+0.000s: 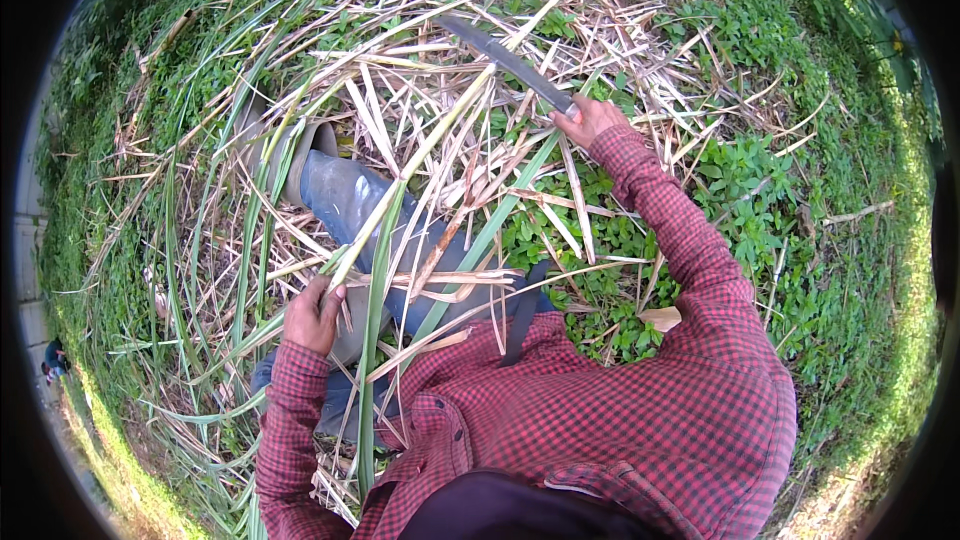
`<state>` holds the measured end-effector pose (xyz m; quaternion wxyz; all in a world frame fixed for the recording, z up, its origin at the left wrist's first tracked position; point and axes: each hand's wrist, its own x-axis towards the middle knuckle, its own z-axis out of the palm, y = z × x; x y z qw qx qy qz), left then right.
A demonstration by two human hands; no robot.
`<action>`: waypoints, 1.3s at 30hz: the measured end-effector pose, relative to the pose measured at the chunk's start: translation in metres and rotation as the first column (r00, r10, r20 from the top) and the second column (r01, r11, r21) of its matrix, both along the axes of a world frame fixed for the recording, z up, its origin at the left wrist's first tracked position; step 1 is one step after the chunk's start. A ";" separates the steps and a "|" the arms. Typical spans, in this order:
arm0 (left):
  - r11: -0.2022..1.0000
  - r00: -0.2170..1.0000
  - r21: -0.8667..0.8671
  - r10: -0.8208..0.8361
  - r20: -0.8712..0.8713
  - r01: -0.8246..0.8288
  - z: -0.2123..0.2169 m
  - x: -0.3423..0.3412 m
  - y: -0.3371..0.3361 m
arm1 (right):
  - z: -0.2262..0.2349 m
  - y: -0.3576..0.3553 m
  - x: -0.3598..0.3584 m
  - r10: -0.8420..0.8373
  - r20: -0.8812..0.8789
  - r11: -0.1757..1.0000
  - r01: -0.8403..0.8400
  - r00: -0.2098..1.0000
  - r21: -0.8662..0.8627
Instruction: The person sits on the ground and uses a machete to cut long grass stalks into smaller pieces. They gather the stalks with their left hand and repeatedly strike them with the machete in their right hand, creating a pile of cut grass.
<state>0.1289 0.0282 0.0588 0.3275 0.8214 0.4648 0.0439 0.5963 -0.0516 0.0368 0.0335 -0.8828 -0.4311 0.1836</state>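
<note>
Ahead of the left hand (313, 315), clasped on its near end, the best hold, the stalk (440, 130) appears light and springy; right hand (597, 120) grips machete (515, 64).

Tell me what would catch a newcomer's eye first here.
Probably the long knife near the top centre, held in the right hand. Then the pale yellow-green stalk slanting up through the middle, its lower part in the left hand. The red checked shirt fills the lower centre.
</note>
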 end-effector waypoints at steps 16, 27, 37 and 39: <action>0.392 0.970 -0.915 0.245 0.001 -0.098 0.029 0.016 0.027 | -0.028 0.003 -0.008 -0.226 -0.046 0.916 0.229 0.973 0.329; 0.443 0.967 -0.889 0.254 0.001 -0.116 0.039 -0.011 0.017 | -0.043 -0.006 0.151 -0.577 -0.032 0.786 0.565 0.816 0.251; 0.248 0.945 -0.967 0.300 0.128 0.052 0.009 0.016 0.026 | -0.022 -0.065 -0.104 0.353 0.037 0.831 -0.331 0.935 0.448; 0.175 0.937 -0.977 0.306 0.171 0.121 0.010 0.015 0.024 | -0.024 -0.058 -0.106 0.240 -0.009 0.867 -0.210 0.971 0.451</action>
